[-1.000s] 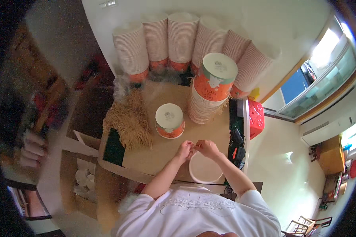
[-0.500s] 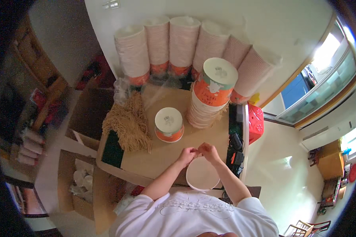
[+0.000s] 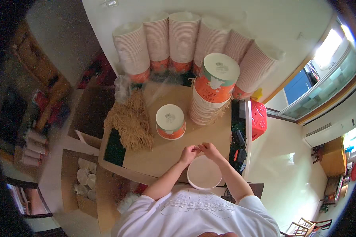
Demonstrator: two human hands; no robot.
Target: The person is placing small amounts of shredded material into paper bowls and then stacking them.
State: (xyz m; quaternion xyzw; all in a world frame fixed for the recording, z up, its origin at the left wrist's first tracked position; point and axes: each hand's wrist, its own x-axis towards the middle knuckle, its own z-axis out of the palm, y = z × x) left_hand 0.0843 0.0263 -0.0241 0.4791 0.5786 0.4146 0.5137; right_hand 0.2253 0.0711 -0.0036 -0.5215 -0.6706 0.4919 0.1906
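A white-lined paper bucket [image 3: 204, 173] stands mouth up close against my body. My left hand [image 3: 188, 155] and my right hand [image 3: 211, 151] meet just beyond its far rim. Both are closed in a pinch, fingertips nearly touching; whatever lies between them is too small to make out. Ahead and to the left, an upside-down orange and white bucket [image 3: 170, 118] rests on the cardboard sheet [image 3: 146, 164]. A heap of tan twisted cords [image 3: 132, 122] lies left of it. Behind my right hand rises a stack of upturned orange buckets [image 3: 213, 89], with tan cord ends showing along its sides.
Tall wrapped stacks of paper buckets [image 3: 184, 39] line the wall. Cardboard boxes [image 3: 81, 181] sit on the floor at left, one holding white pieces. Black adapters [image 3: 238, 138] lie along the table's right edge, beside a red plastic stool [image 3: 258, 118].
My hands stay together at the far rim, their fingers shifted slightly. The whole view has moved a little, so the table and stacks appear slightly displaced.
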